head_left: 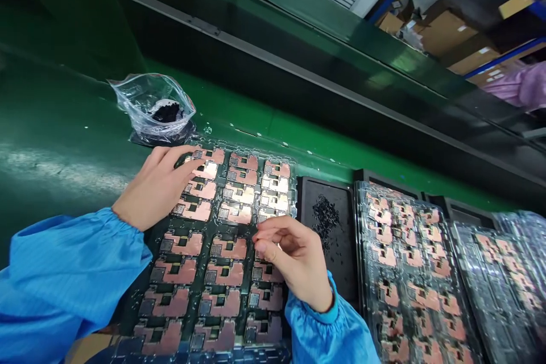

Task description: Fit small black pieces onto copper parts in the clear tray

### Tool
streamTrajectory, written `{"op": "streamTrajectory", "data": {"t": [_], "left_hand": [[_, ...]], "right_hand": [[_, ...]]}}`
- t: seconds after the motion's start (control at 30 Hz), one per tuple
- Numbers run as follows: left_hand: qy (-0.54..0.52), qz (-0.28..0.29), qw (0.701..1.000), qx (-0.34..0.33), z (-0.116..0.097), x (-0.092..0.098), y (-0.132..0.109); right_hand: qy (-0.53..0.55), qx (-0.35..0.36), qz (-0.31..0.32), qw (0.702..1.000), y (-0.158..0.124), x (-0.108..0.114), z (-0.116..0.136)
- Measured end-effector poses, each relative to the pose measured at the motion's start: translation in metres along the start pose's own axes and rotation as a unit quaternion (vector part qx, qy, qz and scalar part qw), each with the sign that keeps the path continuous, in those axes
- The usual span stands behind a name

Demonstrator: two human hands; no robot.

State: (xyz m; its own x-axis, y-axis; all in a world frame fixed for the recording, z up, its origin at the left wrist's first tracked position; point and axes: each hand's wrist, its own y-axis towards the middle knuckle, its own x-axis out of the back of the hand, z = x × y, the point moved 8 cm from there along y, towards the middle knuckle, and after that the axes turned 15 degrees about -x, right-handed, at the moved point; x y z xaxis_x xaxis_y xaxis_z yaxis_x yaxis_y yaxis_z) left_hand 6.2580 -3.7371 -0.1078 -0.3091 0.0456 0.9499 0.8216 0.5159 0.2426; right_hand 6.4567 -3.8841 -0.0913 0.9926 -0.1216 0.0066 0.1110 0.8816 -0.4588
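From the left, a bare left hand (153, 185) in a blue sleeve (81, 267) lies over the far left corner of a clear plastic compartmented tray (293, 187), its fingers loosely bent, unclenched and touching the first boards. Beyond that corner, a transparent zip bag (136, 111) of tiny black pieces (167, 112) stands open on the green desk (85, 125). The thin, notched copper-coloured circuit boards (179, 304) sit in the tray's compartments; they look light, stiff and rather fragile, their shiny faces probably slippery, so the outer edges seem the best hold. Over the tray's right column, the right hand (294, 256) has thumb and forefinger tips close together; whether it grasps anything cannot be told. Just right of the tray, a shallow black tray (341, 199) bears loose black bits (325, 216), likely very light and best pinched singly.

Counted left to right: one bag; three columns of eight boards in the tray, about twenty-four, one mostly hidden by the right hand; one black tray with bits too many to count. Farther right of the tray are two more clear trays (396, 273) of boards, too blurred to number.
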Motion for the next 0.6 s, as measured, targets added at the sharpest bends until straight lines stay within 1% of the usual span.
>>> {"op": "streamTrajectory", "data": {"t": [0.1,0.23,0.3,0.4,0.47,0.6], "left_hand": [[0.03,-0.008,1.0,-0.007,-0.009,0.007,-0.002],[0.053,0.009,0.997,-0.061,-0.025,0.012,-0.005],[0.053,0.014,0.995,-0.081,-0.029,0.012,-0.006],[0.047,0.018,0.995,-0.087,-0.03,0.012,-0.007],[0.038,0.025,0.996,-0.08,-0.028,0.01,-0.006],[-0.01,0.024,0.997,-0.067,-0.026,0.012,-0.006]], "right_hand": [[0.0,-0.003,-0.007,1.0,0.001,0.002,-0.002],[-0.008,0.004,0.015,1.0,0.001,0.0,-0.002],[-0.022,0.007,0.019,1.0,0.002,-0.001,-0.001],[-0.071,0.018,0.006,0.997,0.004,0.0,-0.001],[-0.105,0.025,-0.005,0.994,0.004,0.001,0.0],[-0.147,0.03,-0.011,0.989,0.005,0.0,-0.002]]}}
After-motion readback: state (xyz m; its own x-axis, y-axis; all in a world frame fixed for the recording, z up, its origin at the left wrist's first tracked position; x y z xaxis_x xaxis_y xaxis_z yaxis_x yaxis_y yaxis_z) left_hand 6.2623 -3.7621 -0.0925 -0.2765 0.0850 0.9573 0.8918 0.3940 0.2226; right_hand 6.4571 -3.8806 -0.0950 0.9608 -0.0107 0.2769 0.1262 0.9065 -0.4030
